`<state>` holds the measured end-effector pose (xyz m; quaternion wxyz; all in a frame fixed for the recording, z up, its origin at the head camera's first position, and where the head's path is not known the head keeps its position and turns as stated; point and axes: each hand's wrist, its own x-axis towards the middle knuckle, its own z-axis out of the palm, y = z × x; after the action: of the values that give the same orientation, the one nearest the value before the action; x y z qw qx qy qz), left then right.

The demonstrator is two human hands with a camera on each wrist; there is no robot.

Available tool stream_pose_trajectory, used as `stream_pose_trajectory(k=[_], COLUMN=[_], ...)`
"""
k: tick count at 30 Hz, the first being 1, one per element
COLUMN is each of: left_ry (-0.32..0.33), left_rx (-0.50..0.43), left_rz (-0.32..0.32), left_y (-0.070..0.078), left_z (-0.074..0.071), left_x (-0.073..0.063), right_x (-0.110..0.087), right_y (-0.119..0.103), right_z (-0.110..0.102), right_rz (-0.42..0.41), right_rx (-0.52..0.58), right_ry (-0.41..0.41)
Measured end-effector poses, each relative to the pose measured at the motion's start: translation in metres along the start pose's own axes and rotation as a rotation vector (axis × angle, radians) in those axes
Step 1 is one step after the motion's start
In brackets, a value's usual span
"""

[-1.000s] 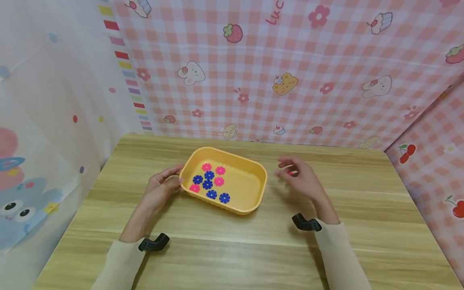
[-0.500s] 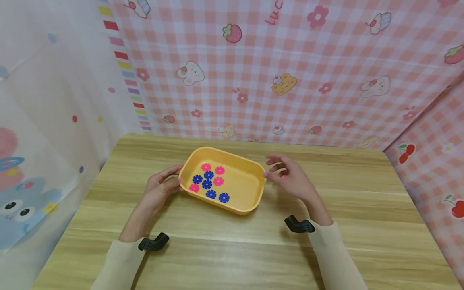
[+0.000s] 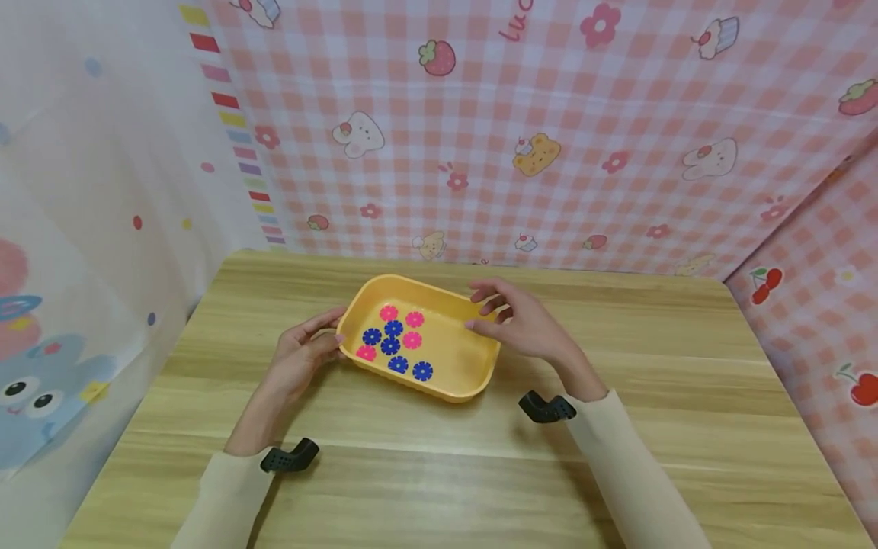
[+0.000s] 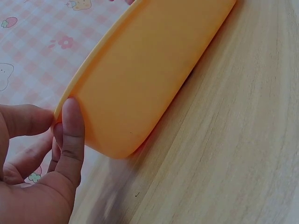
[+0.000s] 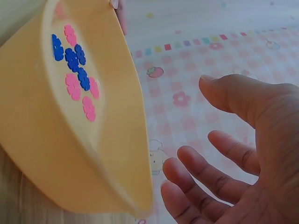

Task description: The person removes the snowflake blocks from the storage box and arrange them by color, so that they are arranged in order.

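Note:
A yellow plastic bin (image 3: 456, 347) stands on the wooden table, its bare outer wall (image 4: 140, 70) filling much of the left wrist view. Inside, toward its left end, lie several blue snowflake discs (image 3: 390, 346) and several pink snowflake discs (image 3: 412, 340). My left hand (image 3: 302, 357) pinches the bin's left rim between thumb and fingers; the left wrist view shows the thumb (image 4: 73, 123) against the outer wall. Over the bin's right end, my right hand (image 3: 528, 329) hovers with spread, loosely bent fingers (image 5: 210, 175) and nothing between them. Part of the right rim is hidden behind it.
The wood-grain table (image 3: 425, 473) runs back to a pink checked cloth (image 3: 439, 152) hanging behind it. White printed cloth (image 3: 123, 305) hangs at the left, and more checked cloth (image 3: 816, 305) at the right. Black wrist mounts (image 3: 291, 456) sit on both sleeves.
My right hand has moved left, from beside the bin to over its right end. A pink spot seen by that hand earlier is out of sight. Left hand and bin stay put.

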<state>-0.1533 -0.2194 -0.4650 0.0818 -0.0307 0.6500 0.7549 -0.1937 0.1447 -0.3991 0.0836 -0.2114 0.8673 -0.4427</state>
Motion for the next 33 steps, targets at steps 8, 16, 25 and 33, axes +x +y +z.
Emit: stream_pose_trajectory(k=[8, 16, 25, 33], left_ry=[0.003, 0.002, -0.002, 0.009], left_rx=[-0.037, -0.026, -0.012, -0.035], left_rz=[0.004, -0.001, -0.004, -0.004], left_y=[0.000, -0.001, -0.003, -0.001], left_z=[-0.001, -0.001, -0.001, 0.000], left_x=[0.000, 0.001, 0.000, 0.001], right_x=[0.021, 0.039, 0.056, 0.070], right_y=[-0.012, -0.018, -0.017, -0.016], right_z=[0.004, 0.008, 0.019, 0.029], right_rz=[0.015, 0.027, 0.065, 0.063], right_rx=[-0.028, -0.055, -0.088, -0.088], right_ry=[-0.084, -0.181, -0.298, -0.394])
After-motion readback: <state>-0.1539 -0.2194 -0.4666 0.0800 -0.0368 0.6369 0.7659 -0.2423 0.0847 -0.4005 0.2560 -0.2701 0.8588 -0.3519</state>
